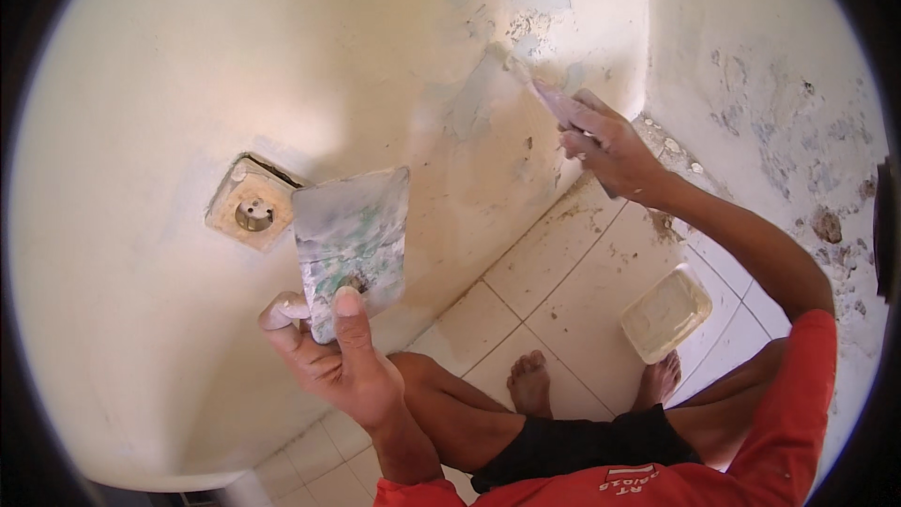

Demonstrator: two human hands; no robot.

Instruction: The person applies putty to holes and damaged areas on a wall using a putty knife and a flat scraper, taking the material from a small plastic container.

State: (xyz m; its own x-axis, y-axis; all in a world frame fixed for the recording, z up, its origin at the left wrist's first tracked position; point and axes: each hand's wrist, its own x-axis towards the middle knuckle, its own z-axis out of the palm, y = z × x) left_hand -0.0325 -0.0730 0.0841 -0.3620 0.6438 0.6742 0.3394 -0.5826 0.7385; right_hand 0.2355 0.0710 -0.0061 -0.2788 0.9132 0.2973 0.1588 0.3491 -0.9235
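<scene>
My left hand [347, 361] pinches the lower end of a flat, smeared plate [355, 235] with grey, white and green stains, thumb across its front. The plate is held up in front of the wall, close beside a wall socket [251, 204]. Farther right, my right hand [610, 145] is wrapped round the handle of a putty knife [544, 96]. Its blade end reaches the wall at a patch of peeled paint [474, 94]; whether it touches cannot be told.
A shallow cream-coloured tub [666, 313] with pale residue stands on the tiled floor [563, 319] by my feet. Crumbs and flaked plaster [671, 145] lie along the wall corner. The right wall [770, 113] is chipped and pitted. Small holes mark the upper wall.
</scene>
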